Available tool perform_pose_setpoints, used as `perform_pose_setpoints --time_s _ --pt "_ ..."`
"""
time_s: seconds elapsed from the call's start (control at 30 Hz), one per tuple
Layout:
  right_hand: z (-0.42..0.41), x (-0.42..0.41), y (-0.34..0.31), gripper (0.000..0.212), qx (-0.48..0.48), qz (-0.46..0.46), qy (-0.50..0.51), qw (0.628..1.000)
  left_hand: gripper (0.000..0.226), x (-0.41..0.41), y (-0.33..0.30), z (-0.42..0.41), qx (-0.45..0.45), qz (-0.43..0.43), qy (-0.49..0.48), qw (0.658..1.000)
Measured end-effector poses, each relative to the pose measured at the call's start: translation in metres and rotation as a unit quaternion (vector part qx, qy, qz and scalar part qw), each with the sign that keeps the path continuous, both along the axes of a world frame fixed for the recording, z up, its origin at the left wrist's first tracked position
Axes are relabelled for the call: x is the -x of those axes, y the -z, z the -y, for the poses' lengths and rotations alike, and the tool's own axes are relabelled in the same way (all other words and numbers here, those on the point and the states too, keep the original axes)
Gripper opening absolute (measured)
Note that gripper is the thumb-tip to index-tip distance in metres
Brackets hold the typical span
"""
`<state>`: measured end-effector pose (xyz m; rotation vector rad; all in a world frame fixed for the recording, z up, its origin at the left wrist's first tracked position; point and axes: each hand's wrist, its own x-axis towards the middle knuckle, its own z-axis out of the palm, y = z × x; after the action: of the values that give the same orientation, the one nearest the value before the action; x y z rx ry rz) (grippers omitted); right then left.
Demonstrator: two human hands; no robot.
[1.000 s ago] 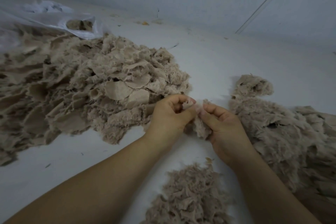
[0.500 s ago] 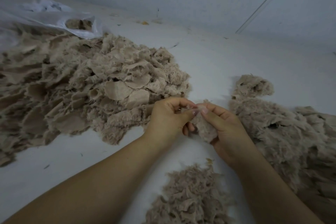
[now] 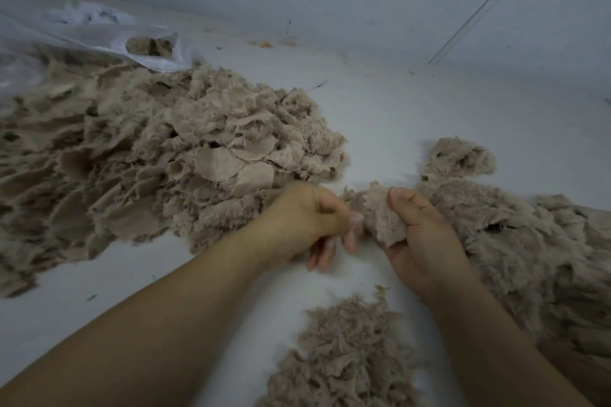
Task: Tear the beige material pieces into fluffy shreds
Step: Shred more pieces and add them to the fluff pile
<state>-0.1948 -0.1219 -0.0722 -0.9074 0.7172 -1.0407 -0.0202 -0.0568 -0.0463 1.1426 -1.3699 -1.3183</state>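
My right hand point(image 3: 420, 241) grips a fuzzy beige piece point(image 3: 380, 215) between thumb and fingers, just above the white surface. At the piece's left edge my left hand point(image 3: 310, 221) pinches it with thumb and forefinger, its other fingers hanging loosely curled below. A big heap of beige pieces point(image 3: 148, 158) with flat round backs lies to the left. Another fluffy heap point(image 3: 529, 241) spreads on the right behind my right hand. A small pile of fine shreds point(image 3: 340, 357) sits below my hands.
A clear plastic bag point(image 3: 99, 40) lies over the back of the left heap. The white surface point(image 3: 396, 109) runs back to a pale wall, with small scraps along its foot. Both my forearms reach in from the bottom edge.
My hands have drawn slightly apart and the piece between them is stretched wider. My right thumb now sits on top of it, and my left hand's lower fingers have loosened.
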Motion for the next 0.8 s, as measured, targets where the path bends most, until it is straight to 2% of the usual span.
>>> perform_pose_setpoints --time_s 0.07,0.1,0.17,0.23,0.33,0.47,0.53,0.6,0.8 --pt "-0.001 -0.002 0.001 0.01 0.005 0.003 -0.011 1.0 0.046 -0.004 -0.008 -0.008 -0.04 0.094 0.161 0.982" --pt "-0.002 -0.002 0.0 0.01 0.006 0.0 -0.013 1.0 0.049 -0.001 -0.008 -0.009 -0.039 0.121 0.175 0.976" --pt "-0.004 -0.002 -0.004 0.018 0.008 -0.001 -0.019 1.0 0.044 0.007 -0.006 -0.006 -0.034 0.12 0.093 0.988" --pt "-0.005 -0.002 -0.008 0.035 0.011 -0.005 -0.023 1.0 0.034 0.012 -0.002 0.001 -0.029 0.073 -0.027 0.997" --pt "-0.005 -0.001 -0.008 0.051 0.005 -0.008 -0.044 0.999 0.027 0.016 0.003 0.004 -0.02 0.031 -0.077 0.996" --pt "-0.006 -0.003 -0.006 0.048 0.023 -0.03 -0.053 0.998 0.01 0.021 0.008 0.005 0.032 -0.043 -0.163 0.985" --pt "-0.008 -0.005 -0.007 0.036 0.028 -0.034 -0.028 0.999 0.015 0.021 0.01 0.006 0.079 -0.072 -0.224 0.969" --pt "-0.008 -0.006 -0.007 0.03 0.008 -0.02 -0.014 1.0 0.019 0.021 0.012 0.007 0.149 -0.052 -0.256 0.954" --pt "-0.006 -0.005 -0.004 0.049 -0.003 -0.006 -0.025 1.0 0.025 0.025 0.022 0.004 0.322 0.145 -0.236 0.905"
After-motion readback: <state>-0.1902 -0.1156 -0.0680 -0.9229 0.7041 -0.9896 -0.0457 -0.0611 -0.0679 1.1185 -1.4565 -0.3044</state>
